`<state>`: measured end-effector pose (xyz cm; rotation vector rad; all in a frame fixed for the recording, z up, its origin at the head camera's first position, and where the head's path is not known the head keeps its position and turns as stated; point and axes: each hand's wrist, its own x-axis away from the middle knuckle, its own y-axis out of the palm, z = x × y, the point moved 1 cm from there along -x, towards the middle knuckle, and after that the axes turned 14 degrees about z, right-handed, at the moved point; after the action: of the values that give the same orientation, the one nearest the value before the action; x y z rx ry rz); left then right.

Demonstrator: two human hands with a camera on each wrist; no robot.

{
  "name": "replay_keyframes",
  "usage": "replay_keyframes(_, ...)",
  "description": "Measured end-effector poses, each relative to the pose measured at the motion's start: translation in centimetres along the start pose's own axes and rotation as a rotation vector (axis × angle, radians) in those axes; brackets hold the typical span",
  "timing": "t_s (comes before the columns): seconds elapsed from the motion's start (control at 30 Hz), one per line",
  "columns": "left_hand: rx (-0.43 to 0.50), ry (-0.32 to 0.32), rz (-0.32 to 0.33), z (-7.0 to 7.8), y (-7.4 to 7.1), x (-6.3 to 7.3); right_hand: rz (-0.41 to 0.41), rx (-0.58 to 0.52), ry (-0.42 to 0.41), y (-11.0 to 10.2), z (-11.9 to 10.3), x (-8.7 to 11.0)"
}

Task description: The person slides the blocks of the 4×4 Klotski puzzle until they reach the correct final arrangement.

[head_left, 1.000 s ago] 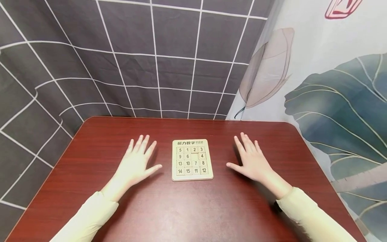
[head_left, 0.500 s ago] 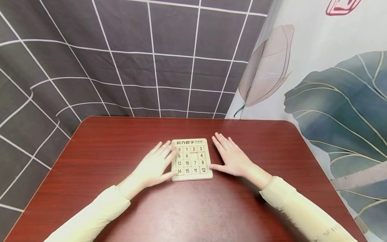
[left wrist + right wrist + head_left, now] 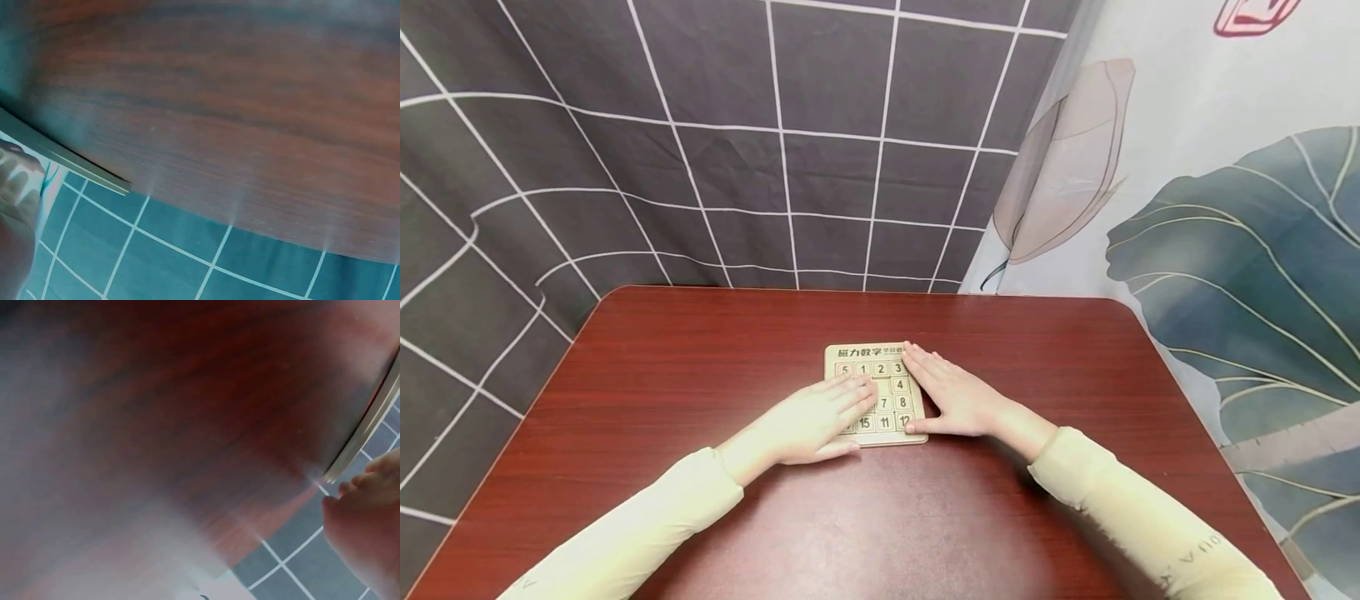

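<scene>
A pale number sliding puzzle (image 3: 883, 404) lies flat on the table, dark lettering along its top and one gap among its numbered tiles. My left hand (image 3: 812, 419) is laid across its left part with fairly straight fingers, hiding several tiles. At the right side, the straight fingers of my right hand (image 3: 958, 398) overlap the puzzle's border, the thumb near tile 12. The puzzle's edge (image 3: 69, 159) and part of my left hand (image 3: 15, 237) appear in the left wrist view. In the right wrist view, my right hand (image 3: 369, 512) is beside the board's rim (image 3: 369, 422).
The reddish-brown wooden table (image 3: 737, 325) has rounded far corners. Behind it hangs a dark grey curtain (image 3: 715, 167) with white grid lines. A white curtain with a large leaf print (image 3: 1247, 250) hangs at the right.
Both hands have moved inward from either side of the puzzle. The left now covers its left tiles, and the right has reached its right border. The puzzle looks unmoved.
</scene>
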<state>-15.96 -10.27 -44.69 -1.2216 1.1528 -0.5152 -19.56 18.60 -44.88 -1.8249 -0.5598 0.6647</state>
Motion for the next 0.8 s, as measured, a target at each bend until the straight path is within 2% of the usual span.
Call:
replay_keyframes(0.2,0.002,0.055,-0.027,0.1,0.4,-0.5,-0.034,0.024,-0.007,0.3,0.1,0.1)
replay_keyframes(0.5,-0.014,0.072,-0.042,-0.4,1.0,-0.8,-0.046,0.060,-0.002,0.5,0.2,0.2)
replay_keyframes(0.8,-0.025,0.086,-0.041,-0.2,0.9,-1.0,-0.048,0.073,0.003,0.5,0.0,0.2)
